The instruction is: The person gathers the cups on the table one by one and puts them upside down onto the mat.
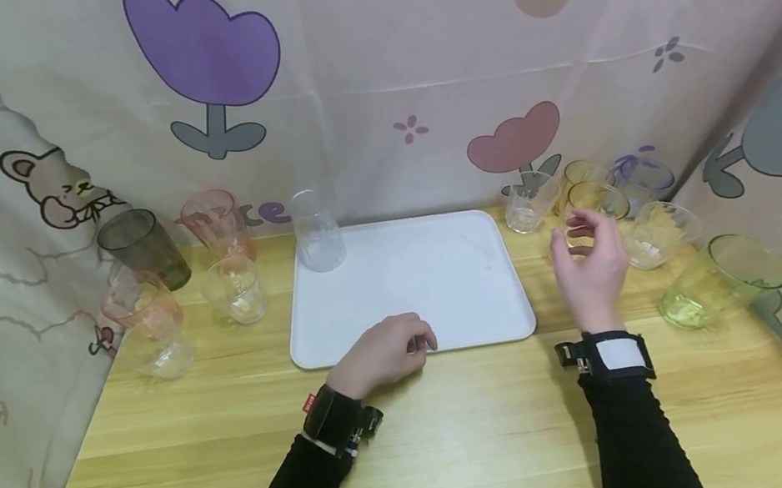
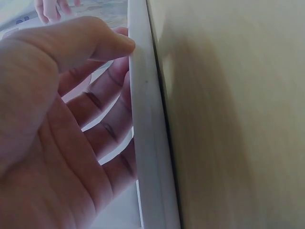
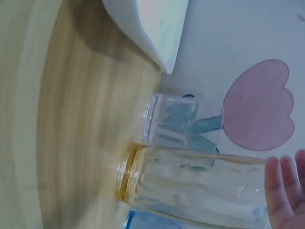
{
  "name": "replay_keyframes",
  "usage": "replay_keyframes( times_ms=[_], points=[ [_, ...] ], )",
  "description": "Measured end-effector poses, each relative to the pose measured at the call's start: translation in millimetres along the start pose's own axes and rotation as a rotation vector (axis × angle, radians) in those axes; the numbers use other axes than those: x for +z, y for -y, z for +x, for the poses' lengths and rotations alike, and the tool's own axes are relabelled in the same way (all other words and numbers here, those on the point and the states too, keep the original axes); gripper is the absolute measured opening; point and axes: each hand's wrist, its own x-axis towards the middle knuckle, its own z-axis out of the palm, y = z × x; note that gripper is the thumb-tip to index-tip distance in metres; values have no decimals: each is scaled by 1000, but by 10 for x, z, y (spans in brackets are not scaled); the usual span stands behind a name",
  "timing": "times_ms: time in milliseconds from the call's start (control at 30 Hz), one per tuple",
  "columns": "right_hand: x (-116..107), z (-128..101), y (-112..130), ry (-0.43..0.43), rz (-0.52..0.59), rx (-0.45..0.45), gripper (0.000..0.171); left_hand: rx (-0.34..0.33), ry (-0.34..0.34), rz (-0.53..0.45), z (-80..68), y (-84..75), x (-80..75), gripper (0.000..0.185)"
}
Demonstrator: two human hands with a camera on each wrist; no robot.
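My left hand (image 1: 384, 353) rests by the near edge of a white tray (image 1: 428, 289), fingers loosely bent. In the left wrist view, its fingertips lie against the tray's rim (image 2: 147, 119) and hold nothing. My right hand (image 1: 593, 273) is at a clear yellow glass (image 3: 200, 181) right of the tray. The right wrist view shows its extended fingers (image 3: 281, 191) beside the glass's upper end; whether they touch it I cannot tell. A tall clear glass (image 1: 318, 234) stands upright on the tray's back left corner.
Left of the tray stand a dark grey tumbler (image 1: 148, 251), a pink pitcher (image 1: 216, 228), a clear cup (image 1: 235, 293) and pink and clear glassware. On the right are a small clear glass (image 1: 528, 207), a clear bowl-shaped glass (image 1: 656, 238), a purple-tinted glass and a green glass (image 1: 716, 284). A patterned curtain hangs behind.
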Motion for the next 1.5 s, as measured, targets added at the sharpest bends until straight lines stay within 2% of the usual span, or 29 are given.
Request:
replay_keyframes(
  times_ms=[167, 333, 433, 533, 600, 800, 900, 1200, 1367, 1500],
  points=[
    [-46, 32, -10, -109, 9, 67, 39, -2, 1, -7, -1, 2, -6, 17],
    [-75, 71, -57, -201, 3, 128, 53, -3, 1, -9, -3, 7, -3, 17],
    [-105, 75, -112, -215, -12, 146, 61, -1, 1, -15, -4, 11, -4, 17],
    [-129, 65, -169, -195, -22, 158, 70, 0, 2, -18, -6, 14, -6, 17],
    [-137, 58, -200, -160, -17, 196, 79, -4, 4, -17, -8, 15, -6, 17],
    [-140, 42, -252, 11, 44, 447, 109, -5, 6, -12, -7, 8, -9, 18],
    [-135, 42, -300, 67, 74, 517, 115, -4, 1, -6, -6, 5, -9, 20],
    [-95, 54, -463, 147, 115, 601, 113, -5, 0, -1, -5, 0, -2, 22],
    [-80, 62, -510, 137, 103, 571, 104, -8, -1, -7, -4, -1, -4, 21],
    [-63, 66, -525, 127, 96, 522, 89, -9, -6, -2, -1, 9, -2, 22]
  ],
)
